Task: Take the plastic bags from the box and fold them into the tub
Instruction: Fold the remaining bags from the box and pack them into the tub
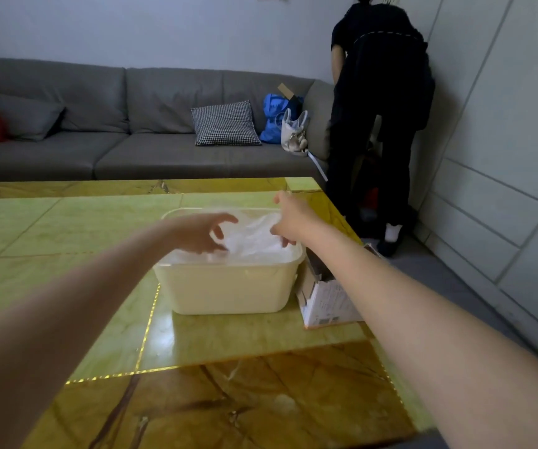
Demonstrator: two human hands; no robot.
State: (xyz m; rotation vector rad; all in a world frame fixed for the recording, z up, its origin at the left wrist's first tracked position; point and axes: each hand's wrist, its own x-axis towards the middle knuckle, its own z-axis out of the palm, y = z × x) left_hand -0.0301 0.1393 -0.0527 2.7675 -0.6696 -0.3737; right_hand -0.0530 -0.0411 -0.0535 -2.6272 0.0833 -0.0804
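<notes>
We see cream tub (229, 286), rectangular, upright, near table's (67, 228) right edge, about midway along it. Tub filled to rim with clear, crumpled plastic bags (254, 236); we cannot tell count. Cardboard box (326, 299), white printed side, open top, stands tilted just beside tub's right wall, at table's right edge.

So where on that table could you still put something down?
Bare table lies left of the tub, and more in front of it toward the camera. The right is crowded: the box sits against the tub at the table's edge, both hands over the tub.
</notes>
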